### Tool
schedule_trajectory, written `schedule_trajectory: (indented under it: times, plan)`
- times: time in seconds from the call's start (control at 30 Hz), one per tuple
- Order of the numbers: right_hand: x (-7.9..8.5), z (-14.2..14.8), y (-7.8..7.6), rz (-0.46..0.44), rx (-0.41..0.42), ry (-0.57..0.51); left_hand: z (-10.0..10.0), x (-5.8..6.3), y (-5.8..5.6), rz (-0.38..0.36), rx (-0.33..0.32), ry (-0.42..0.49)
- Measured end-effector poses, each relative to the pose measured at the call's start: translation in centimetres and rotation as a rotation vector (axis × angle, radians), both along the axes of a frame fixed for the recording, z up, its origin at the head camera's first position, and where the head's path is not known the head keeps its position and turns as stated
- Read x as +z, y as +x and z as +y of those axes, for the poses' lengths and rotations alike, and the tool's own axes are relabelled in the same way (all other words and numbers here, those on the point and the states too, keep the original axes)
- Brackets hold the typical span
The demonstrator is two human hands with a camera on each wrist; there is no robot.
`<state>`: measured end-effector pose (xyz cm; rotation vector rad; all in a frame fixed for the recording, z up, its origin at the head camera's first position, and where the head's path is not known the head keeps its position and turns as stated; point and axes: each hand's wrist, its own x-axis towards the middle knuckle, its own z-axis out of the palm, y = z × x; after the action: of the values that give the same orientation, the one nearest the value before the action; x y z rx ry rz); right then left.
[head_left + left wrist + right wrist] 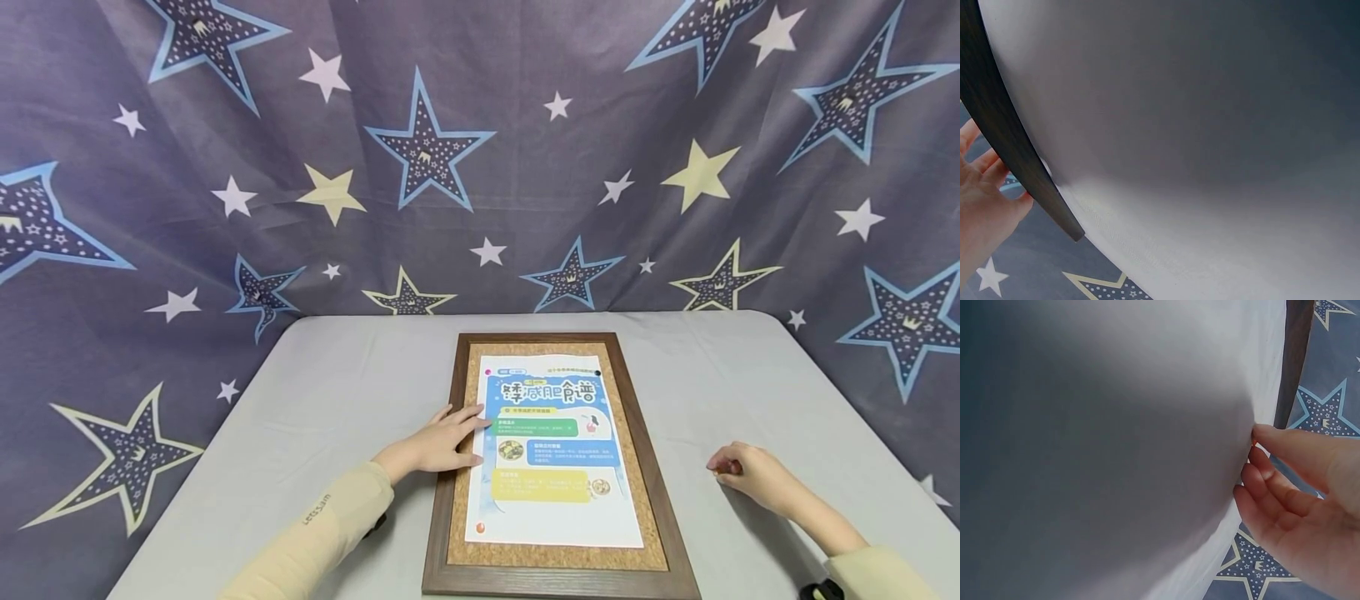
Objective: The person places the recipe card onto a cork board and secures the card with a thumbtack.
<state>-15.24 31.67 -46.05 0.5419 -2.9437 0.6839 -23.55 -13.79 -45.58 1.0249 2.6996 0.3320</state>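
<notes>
A printed poster (555, 523) with coloured text boxes lies on a cork board (555, 557) in a dark brown wooden frame. A pink pushpin (487, 372) and a black pushpin (597, 372) sit at its top corners, and an orange-red pushpin (481, 527) at its lower left. My left hand (435, 443) rests across the frame's left side, fingers spread, fingertips on the poster's left edge. To the right of the board, my right hand (761, 479) pinches a small orange pin (717, 474) between thumb and fingertips, low over the table; most of it is hidden.
A grey cloth-covered table (360, 367) lies under the board, its far edge against a dark star-patterned curtain (510, 100). The wooden frame (562, 581) reaches close to the bottom of the head view. Dark bands show around both wrists.
</notes>
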Motion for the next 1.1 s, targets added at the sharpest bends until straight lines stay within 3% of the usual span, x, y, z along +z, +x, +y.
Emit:
schedule_trajectory:
  times: [0.23, 1.1]
  plan:
    - [0.1, -0.1, 0.0, -0.026, -0.015, -0.007, -0.1, 0.0, 0.0, -0.005, -0.001, -0.003]
    - [0.3, -1.0, -0.2, 0.05, -0.004, 0.057, 0.0, 0.3, 0.1, -0.026, 0.004, -0.002]
